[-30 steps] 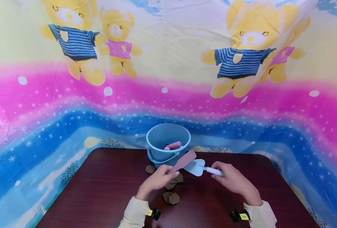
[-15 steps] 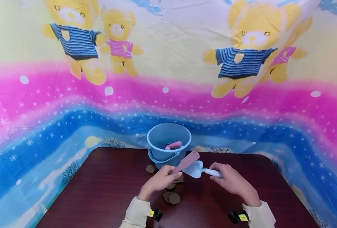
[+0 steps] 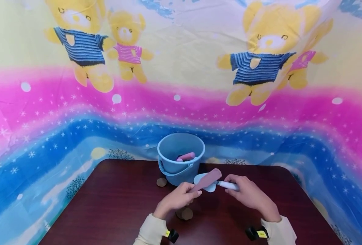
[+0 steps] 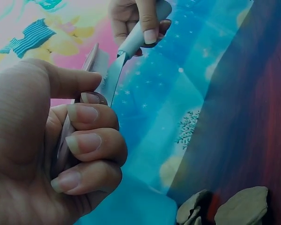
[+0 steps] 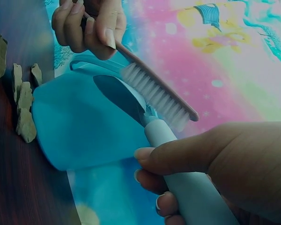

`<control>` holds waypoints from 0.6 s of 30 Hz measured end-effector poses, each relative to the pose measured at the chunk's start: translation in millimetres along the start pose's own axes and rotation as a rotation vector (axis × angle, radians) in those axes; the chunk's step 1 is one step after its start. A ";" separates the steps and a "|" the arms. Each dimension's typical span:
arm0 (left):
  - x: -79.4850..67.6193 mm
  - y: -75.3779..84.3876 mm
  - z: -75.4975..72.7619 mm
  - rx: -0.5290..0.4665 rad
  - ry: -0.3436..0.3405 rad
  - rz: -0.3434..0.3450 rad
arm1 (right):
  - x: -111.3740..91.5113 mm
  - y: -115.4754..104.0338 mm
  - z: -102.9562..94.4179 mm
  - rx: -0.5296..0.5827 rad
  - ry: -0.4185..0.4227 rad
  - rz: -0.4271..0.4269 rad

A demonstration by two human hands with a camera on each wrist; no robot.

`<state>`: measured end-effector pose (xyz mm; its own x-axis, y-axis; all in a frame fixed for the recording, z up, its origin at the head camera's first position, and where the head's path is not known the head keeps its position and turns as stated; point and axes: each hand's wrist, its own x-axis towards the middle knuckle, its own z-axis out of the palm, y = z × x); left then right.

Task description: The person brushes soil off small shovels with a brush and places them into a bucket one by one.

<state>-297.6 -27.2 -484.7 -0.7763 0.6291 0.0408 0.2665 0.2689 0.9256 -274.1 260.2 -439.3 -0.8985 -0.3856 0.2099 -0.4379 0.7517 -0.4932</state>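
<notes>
My left hand (image 3: 178,198) grips a pink-backed brush (image 3: 210,178) with white bristles, which face down in the right wrist view. In my right hand (image 3: 249,191) is a small trowel (image 5: 124,96), held by its pale handle. Its light blue blade points left, and the brush crosses over it, bristles (image 5: 155,96) right at the blade near the handle end. Both tools are above the table, just in front of a blue bucket (image 3: 181,175). Thin brown flat pieces (image 3: 187,213) lie on the table below my left hand, which hides some of them.
Inside the bucket lies a pink-handled object (image 3: 187,156), mostly hidden by the wall. Another brown piece (image 3: 161,182) rests beside the bucket's base. The dark red-brown table (image 3: 116,197) has a printed bear cloth (image 3: 174,109) behind it.
My left hand has moved right, carrying the brush across the trowel blade toward its handle. The right hand and trowel have shifted only slightly. More of the brown pieces are now covered.
</notes>
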 end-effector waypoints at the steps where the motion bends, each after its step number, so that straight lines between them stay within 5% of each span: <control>1: 0.0 -0.4 0.1 0.003 0.001 -0.002 | -0.5 -0.1 -0.5 -0.001 0.001 -0.003; 18: -2.6 -6.1 -11.6 0.044 0.004 -0.029 | -6.1 2.8 -9.8 -0.014 0.012 0.020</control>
<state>-303.8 -38.9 -486.0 -0.7865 0.6174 0.0160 0.2690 0.3191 0.9087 -270.2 269.9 -433.7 -0.9074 -0.3638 0.2105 -0.4201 0.7667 -0.4855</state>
